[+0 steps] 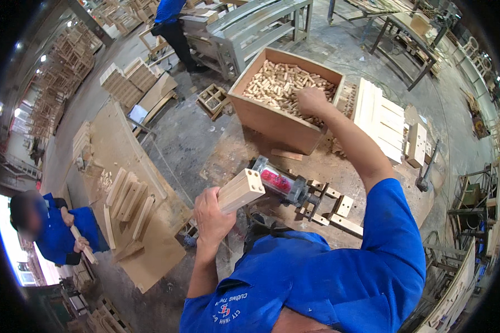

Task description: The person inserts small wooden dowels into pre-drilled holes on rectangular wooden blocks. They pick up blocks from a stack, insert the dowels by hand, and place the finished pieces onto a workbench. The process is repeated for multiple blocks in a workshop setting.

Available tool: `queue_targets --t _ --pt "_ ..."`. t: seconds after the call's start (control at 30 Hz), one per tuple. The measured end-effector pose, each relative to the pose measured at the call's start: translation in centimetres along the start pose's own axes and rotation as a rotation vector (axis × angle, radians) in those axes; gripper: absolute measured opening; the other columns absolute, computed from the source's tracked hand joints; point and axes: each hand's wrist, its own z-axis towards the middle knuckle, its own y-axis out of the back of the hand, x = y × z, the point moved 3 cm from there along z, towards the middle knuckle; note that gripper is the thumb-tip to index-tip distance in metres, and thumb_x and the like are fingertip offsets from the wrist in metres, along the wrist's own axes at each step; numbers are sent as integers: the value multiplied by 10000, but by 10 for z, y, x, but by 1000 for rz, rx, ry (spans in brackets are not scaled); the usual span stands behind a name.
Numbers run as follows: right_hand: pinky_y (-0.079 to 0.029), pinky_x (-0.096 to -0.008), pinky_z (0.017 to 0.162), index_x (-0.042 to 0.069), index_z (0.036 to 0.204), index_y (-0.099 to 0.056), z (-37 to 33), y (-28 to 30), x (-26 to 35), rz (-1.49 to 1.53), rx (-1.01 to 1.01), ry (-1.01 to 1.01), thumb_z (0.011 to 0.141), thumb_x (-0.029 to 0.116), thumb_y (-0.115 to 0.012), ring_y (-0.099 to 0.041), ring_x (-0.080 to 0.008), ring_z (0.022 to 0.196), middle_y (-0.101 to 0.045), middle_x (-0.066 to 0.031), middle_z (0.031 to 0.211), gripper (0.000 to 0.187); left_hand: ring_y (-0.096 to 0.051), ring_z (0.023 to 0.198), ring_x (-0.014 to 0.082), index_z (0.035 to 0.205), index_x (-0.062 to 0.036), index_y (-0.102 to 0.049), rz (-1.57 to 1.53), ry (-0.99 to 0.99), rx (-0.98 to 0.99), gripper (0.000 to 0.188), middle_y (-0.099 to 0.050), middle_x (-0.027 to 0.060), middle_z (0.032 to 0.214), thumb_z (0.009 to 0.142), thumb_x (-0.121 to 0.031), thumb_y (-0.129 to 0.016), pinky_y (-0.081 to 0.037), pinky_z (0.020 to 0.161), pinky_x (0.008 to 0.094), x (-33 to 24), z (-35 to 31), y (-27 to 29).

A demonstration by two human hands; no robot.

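Note:
My left hand (213, 220) is closed around a short bundle of pale wooden bars (243, 192), held in front of my body. Round holes show in the bars' end faces. Over the far side of the workbench, my right hand (313, 103) reaches into an open wooden box (273, 123) full of small wooden dowels (272, 83). Its fingers are curled down at the dowels; what they grip, if anything, is hidden. Close to the bars lies a clear cylinder (276, 178) with grey ends and something red inside, joined to a metal fixture (311, 198).
Pale wooden slats (379, 119) are stacked right of the box. Drilled blocks (344, 206) lie by the fixture, and more blocks (416, 145) sit farther right. At left, a co-worker (55, 227) holds a wooden piece beside a board table (155, 261). Another person (172, 28) stands at the back.

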Motion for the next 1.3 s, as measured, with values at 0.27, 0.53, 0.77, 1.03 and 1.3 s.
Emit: queue_targets --t 0.27,0.53,0.77,1.03,1.3 --pt "-577 -412 847 25 1125 -720 -122 55 46 829 -274 454 1041 177 -732 -729 -280 937 -753 -157 993 174 -680 1009 384 1268 -56 -617 -25 -97 3 562 -695 155 1050 740 -47 -810 -478 887 499 -1 11 0" --pt "-577 -433 765 59 1119 -736 -229 68 91 852 -407 759 958 91 -806 -689 -355 882 -691 -128 950 178 -657 974 350 1327 -82 -611 14 -242 20 653 -661 119 1039 706 -24 -805 -471 884 485 -21 36 1" --pt "-571 -446 754 48 1129 -723 -237 68 87 739 -551 814 886 77 -834 -673 -347 868 -672 -118 936 269 -649 1013 370 1317 -73 -614 55 -288 20 661 -653 137 1071 680 -13 -778 -470 892 497 -29 39 9" --pt "-554 -446 719 51 1115 -716 -243 69 87 713 -605 839 890 82 -828 -655 -330 830 -642 -108 896 254 -637 1009 374 1324 -67 -601 69 -326 17 683 -638 142 1078 661 -2 -753 -463 902 504 -36 39 20" --pt "-551 -446 693 45 1078 -702 -249 67 90 659 -565 813 917 77 -819 -660 -330 809 -635 -116 885 201 -620 980 368 1316 -67 -593 87 -342 46 659 -618 135 1059 675 -28 -743 -451 879 501 -36 37 21"
